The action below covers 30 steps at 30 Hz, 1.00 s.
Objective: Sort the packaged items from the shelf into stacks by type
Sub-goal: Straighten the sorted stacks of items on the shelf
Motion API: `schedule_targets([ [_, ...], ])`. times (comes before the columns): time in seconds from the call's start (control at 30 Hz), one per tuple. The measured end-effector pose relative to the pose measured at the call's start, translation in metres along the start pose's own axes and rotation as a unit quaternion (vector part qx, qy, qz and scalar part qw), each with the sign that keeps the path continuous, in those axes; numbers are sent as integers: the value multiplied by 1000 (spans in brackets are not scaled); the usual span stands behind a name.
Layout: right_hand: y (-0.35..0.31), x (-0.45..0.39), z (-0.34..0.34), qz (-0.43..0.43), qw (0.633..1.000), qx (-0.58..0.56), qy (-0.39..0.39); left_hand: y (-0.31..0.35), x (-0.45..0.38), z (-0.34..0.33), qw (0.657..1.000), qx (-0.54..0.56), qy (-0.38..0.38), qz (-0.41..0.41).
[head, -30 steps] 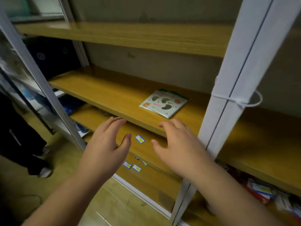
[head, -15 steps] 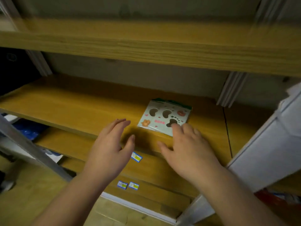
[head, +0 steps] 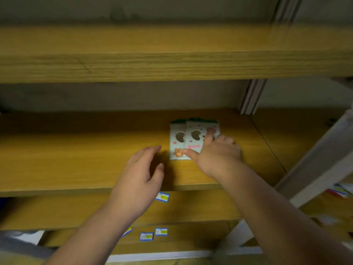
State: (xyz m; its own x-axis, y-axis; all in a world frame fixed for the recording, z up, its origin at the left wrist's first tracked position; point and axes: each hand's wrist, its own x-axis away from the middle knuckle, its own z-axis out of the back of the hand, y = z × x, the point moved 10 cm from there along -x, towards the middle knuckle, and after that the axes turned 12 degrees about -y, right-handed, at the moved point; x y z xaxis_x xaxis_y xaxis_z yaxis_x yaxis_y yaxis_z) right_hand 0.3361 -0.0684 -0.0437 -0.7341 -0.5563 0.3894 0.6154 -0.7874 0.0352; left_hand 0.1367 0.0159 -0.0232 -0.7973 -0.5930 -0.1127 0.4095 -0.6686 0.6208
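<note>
On the middle wooden shelf (head: pixel 76 150), toward its right side, lie the packaged items (head: pixel 188 138), flat and overlapping so that one sits partly over another. The right hand (head: pixel 215 155) rests on their near right corner, index finger stretched across the top pack and thumb pressing the front edge; whether it truly grips them I cannot tell. The left hand (head: pixel 141 175) hovers just left of the packs, fingers relaxed and spread, touching nothing. The shelf boards are yellowish wood with visible grain and thick front edges, held by pale metal uprights (head: pixel 252 96). The packs are thin, glossy and whitish, with dark top strips, bean-shaped cut-outs, pink marks and a small orange figure. Small blue-bordered labels (head: pixel 162 197) sit on the lower shelf edges.
</note>
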Motion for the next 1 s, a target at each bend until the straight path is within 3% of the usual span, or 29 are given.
schedule_targets([
  [0.2, 20, 3, 8, 13, 986, -154, 69, -3, -5, -3, 999, 18, -19, -30],
  [0.3, 42, 5, 5, 27, 947, -313, 66, -1, -12, -6, 999, 23, -27, -34],
  [0.4, 69, 9, -3, 28, 866, -498, 46, 1, -20, -9, 999, 28, -32, -25],
  [0.5, 81, 15, -25, 31, 722, -691, -28, 3, -33, -15, 999, 3, -42, 11],
  [0.53, 85, 19, -29, 36, 684, -728, -36, 5, -38, -17, 999, -17, -45, 25],
  [0.57, 91, 23, -33, 40, 669, -742, -33, 8, -43, -20, 997, -43, -50, 37],
  [0.63, 103, 33, -36, 50, 668, -742, -14, 14, -54, -31, 989, -114, -70, 58],
  [0.8, 111, 56, -37, 116, 617, -778, 6, 33, -86, -65, 953, -258, -124, 96],
  [0.93, 114, 64, -40, 138, 602, -786, 17, 43, -108, -88, 924, -308, -191, 120],
  [1.0, 117, 67, -43, 139, 598, -789, 18, 47, -111, -92, 926, -297, -206, 106],
])
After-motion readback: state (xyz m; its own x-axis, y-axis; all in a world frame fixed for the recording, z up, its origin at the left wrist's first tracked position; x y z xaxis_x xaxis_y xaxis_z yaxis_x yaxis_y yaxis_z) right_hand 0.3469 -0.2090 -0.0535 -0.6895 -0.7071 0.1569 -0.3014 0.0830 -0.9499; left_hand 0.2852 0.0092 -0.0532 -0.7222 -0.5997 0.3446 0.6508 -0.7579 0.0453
